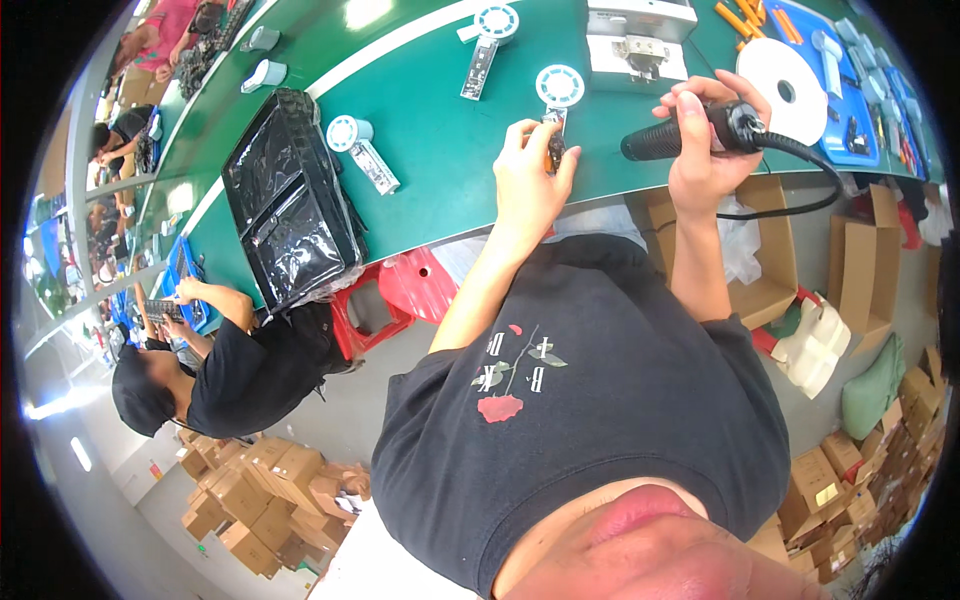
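Note:
My left hand (530, 175) is closed round the handle end of a small handheld fan (559, 87). The fan's round white-and-blue head points away from me, and its opened handle shows inner parts beside my fingertips. In my right hand (705, 150) is a black corded electric screwdriver (655, 141), lying nearly level with its front end toward my left hand. The two do not touch. A second opened fan (481, 68) lies farther off, and another fan (362, 153) rests to the left; both show their circuit boards.
A metal fixture (640, 55) stands at the far edge of the green table (430, 120). On the right are a white disc (790, 92) and a blue tray (850, 150) of fan parts. A black plastic-wrapped case (290, 200) lies left; a co-worker (220, 350) sits beyond it.

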{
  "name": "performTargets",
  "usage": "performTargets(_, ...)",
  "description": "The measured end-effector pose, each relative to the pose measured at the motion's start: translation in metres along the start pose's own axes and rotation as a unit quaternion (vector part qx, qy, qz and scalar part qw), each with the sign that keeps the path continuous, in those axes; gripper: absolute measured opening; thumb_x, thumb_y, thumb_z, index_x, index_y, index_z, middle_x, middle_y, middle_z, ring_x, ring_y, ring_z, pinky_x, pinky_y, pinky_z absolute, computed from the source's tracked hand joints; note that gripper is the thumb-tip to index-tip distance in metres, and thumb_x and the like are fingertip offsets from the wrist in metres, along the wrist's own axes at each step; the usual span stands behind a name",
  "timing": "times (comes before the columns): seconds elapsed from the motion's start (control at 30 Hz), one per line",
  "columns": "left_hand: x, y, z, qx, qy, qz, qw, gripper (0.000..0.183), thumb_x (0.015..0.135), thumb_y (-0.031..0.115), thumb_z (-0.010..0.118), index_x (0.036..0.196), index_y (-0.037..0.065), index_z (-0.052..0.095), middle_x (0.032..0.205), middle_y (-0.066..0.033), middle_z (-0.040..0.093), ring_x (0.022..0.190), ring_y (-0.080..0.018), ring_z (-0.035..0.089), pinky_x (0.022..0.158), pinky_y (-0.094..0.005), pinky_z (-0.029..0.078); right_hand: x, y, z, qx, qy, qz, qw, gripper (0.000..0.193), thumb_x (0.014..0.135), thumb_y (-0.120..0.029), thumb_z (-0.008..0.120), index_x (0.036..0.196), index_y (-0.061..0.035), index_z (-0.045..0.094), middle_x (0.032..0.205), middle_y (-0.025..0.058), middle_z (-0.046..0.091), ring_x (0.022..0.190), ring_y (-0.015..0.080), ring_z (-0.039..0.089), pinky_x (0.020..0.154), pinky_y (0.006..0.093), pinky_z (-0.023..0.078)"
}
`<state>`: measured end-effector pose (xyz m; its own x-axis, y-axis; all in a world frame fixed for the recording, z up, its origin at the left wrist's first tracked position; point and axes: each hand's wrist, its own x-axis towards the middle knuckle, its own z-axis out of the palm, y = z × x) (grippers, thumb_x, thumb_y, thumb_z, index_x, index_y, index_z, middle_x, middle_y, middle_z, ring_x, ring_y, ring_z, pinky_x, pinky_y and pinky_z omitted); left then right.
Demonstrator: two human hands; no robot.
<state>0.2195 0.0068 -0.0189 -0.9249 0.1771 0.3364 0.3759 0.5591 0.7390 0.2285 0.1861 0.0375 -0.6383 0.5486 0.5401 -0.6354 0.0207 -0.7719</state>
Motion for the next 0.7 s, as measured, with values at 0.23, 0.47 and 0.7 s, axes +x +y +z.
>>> performTargets(0.23,0.002,-0.021,0.01,0.041,0.017,0.071,0.996,0.022,0.081,0.005,0.078,0.101,-0.004,0.074,0.11,-0.0194,0.072,0.094,-0.0376,0.071,0.081,-0.0417,0.057,-0.001,0.008,-0.016,-0.008,0.009,-0.015,1.0,0.034,0.094,0.006,0.064,0.126,0.0029,0.052,0.093,0.0179,0.069,0.078,0.0209,0.071,0.069,0.0364,0.064)
performTargets(0.47,0.01,-0.029,-0.003,0.115,-0.051,0.118,0.985,0.018,0.086,0.007,0.075,0.101,-0.002,0.075,0.109,-0.0193,0.071,0.099,-0.0357,0.069,0.086,-0.0448,0.054,0.006,0.006,-0.019,-0.004,-0.021,0.003,1.0,0.037,0.094,0.001,0.069,0.127,0.0024,0.052,0.095,0.0158,0.07,0.08,0.019,0.071,0.071,0.0346,0.064)
performTargets(0.7,0.007,-0.012,-0.003,0.034,-0.124,0.027,0.991,0.021,0.089,0.006,0.073,0.108,-0.001,0.073,0.112,-0.0202,0.064,0.093,-0.0376,0.066,0.083,-0.0458,0.053,0.011,-0.015,-0.005,-0.019,-0.075,0.071,0.994,0.042,0.099,-0.014,0.07,0.132,-0.0024,0.048,0.09,0.0076,0.07,0.07,0.0116,0.065,0.065,0.0245,0.053)
